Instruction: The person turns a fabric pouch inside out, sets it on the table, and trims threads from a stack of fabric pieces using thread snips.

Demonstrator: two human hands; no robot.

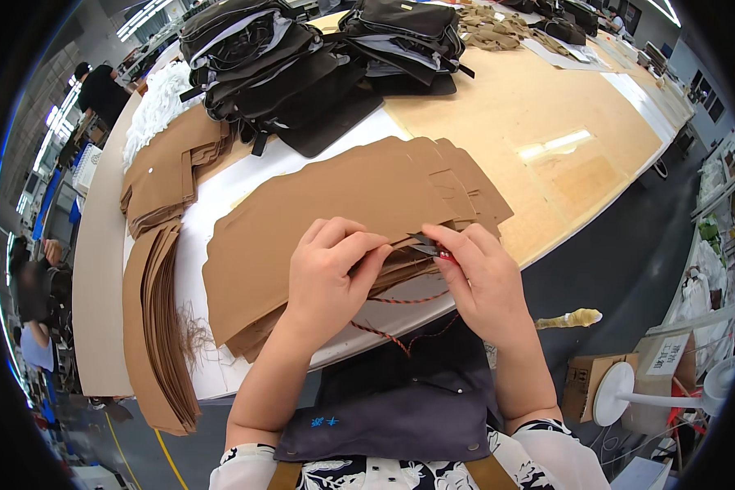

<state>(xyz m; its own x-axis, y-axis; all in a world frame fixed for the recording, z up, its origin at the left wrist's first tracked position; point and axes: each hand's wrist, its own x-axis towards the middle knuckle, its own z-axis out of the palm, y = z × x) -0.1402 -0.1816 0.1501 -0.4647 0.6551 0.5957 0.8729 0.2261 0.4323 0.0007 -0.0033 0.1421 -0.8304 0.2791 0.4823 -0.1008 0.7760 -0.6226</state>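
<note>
Brown panel stack (327, 196): at the table (580, 163)'s near side, apparently for easy reach; its front edge lies between both hands' fingertips.
Left hand (331, 265): pinching that edge, probably steadying it; any thread is too small to tell.
Red-handled snips (434, 250): gripped by the right hand (483, 282), blades toward the edge, seemingly for close control.

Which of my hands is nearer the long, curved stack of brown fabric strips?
Left. Your left hand is to the right of the curved stack, with a gap between; your right hand, holding small dark-bladed metal snips, is farther right.
</note>
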